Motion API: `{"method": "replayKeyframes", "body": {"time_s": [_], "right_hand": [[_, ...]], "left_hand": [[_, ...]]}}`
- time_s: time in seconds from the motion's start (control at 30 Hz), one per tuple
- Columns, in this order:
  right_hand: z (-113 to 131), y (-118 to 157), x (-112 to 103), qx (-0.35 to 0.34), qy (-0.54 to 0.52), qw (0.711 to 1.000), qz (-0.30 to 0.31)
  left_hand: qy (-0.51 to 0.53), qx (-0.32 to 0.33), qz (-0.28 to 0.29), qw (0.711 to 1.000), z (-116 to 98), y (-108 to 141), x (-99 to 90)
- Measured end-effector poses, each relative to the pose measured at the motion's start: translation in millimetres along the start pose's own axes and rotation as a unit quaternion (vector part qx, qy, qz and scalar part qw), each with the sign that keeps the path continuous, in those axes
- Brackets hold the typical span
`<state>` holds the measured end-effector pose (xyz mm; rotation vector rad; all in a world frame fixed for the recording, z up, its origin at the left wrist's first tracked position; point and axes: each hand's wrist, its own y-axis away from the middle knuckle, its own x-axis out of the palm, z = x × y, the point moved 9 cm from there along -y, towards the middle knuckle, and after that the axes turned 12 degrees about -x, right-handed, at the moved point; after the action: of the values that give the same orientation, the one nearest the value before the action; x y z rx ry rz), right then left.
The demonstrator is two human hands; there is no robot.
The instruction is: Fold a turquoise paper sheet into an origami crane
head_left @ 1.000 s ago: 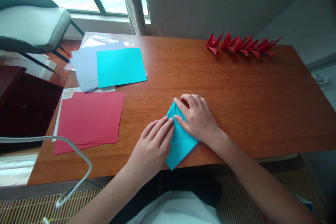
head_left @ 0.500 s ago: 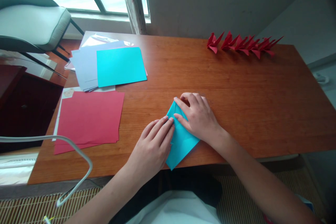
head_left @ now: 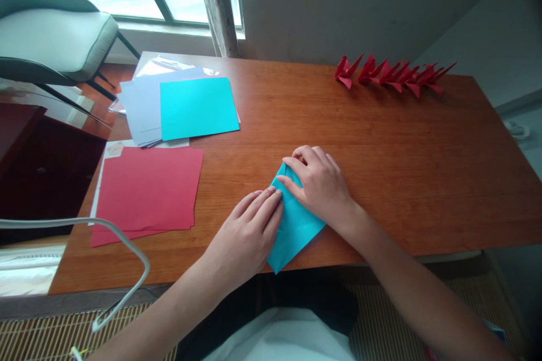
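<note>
Left hand (head_left: 249, 232) palm down, fingers together and straight, laid over the left side of the blue fold (head_left: 297, 230); thumb out of sight, so cannot tell whether it grips. Right hand (head_left: 324, 185) released, on the fold's upper right side, thumb and forefinger spread apart, forefinger tip at the top corner, thumb tip on the paper, other fingers curled.

Fold lies at lower centre of the frame, on the worktop (head_left: 381, 175); pointed bottom corner reaches the near edge. Both forearms cross that edge from below.

Room: broad stretch of bare wood right of the right hand, out to the slanting right edge; more beyond the fingertips toward the far edge. Narrower strip between left hand and red sheets (head_left: 148, 189), which sit near the left edge. Above them, upper left, a blue sheet (head_left: 199, 108) overlaps white sheets (head_left: 141, 110). Upper right, along the far edge: row of red cranes (head_left: 393, 75), well apart from the hands. Pale tube (head_left: 63, 223) bends in at lower left, over the worktop's near left corner.
</note>
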<state>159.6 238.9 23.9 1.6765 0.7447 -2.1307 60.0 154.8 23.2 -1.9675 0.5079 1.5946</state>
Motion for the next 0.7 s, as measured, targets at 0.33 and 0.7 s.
{"method": "replayKeyframes", "body": {"time_s": [0.33, 0.7], "right_hand": [[2, -14, 1, 0.041, 0.029, 0.999, 0.021], [-20, -17, -1, 0.058, 0.013, 0.998, 0.005]], "left_hand": [[-0.021, -0.004, 0.002, 1.0, -1, 2, 4.2], [-0.009, -0.009, -0.001, 1.0, -1, 5, 8.6]]}}
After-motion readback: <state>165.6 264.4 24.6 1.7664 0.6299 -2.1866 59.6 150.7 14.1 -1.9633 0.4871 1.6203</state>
